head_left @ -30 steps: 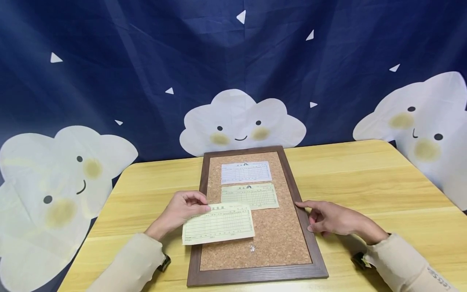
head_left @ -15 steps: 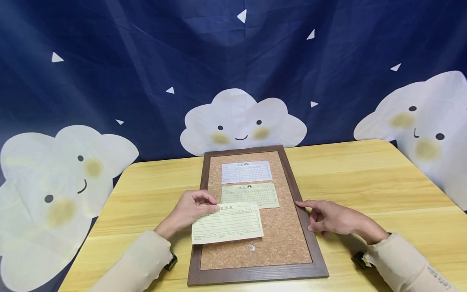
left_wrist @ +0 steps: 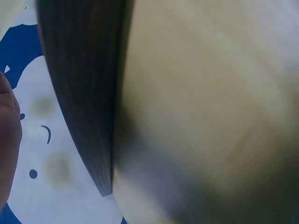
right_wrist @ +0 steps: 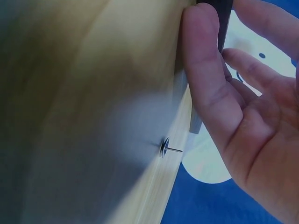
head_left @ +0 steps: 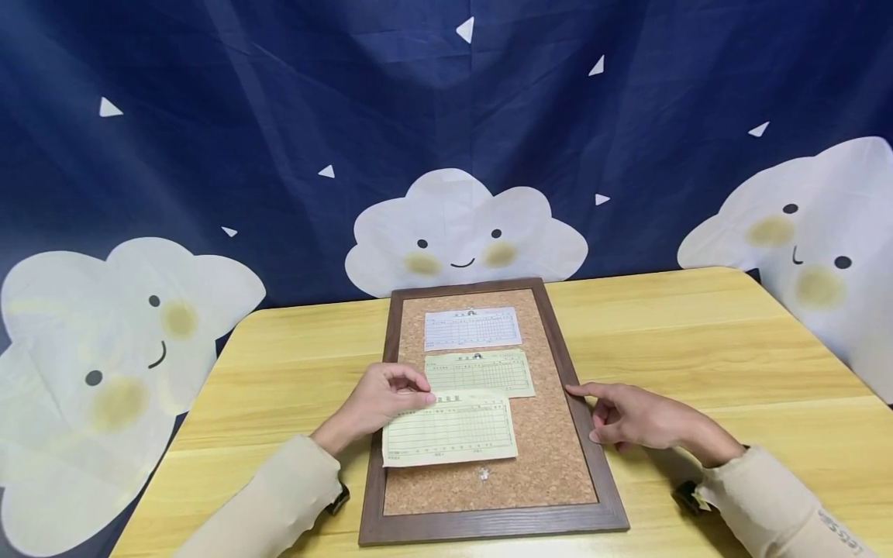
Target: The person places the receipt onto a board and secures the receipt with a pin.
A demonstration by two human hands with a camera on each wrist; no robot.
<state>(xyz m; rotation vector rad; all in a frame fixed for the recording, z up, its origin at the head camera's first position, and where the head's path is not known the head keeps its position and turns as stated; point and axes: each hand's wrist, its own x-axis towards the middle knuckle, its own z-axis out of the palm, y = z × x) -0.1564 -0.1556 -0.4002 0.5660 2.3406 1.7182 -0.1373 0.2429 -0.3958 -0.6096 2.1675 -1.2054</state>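
My left hand (head_left: 393, 404) pinches a pale green printed form slip (head_left: 449, 430) by its upper left corner, low over a cork board (head_left: 540, 453) in a dark brown frame (head_left: 491, 524). The slip overlaps the bottom of another pale green slip (head_left: 477, 372) on the cork. Further up lies a white slip (head_left: 473, 328), and both have a small dark mark at the top middle. My right hand (head_left: 645, 418) touches the frame's right edge with its extended index finger and its thumb. In the left wrist view only part of the left hand (left_wrist: 7, 144) shows.
A small cluster of shiny, silvery bits (head_left: 484, 473) lies on the cork below the held slip. A metal thumbtack (right_wrist: 165, 148) rests on the wooden table (right_wrist: 93, 84) near the right hand, its point sticking out from the surface. A blue cloud-patterned cloth (head_left: 446, 101) hangs behind.
My left hand has moved right with the held slip, which now lies further over the board. My right hand has stayed at the frame's edge.
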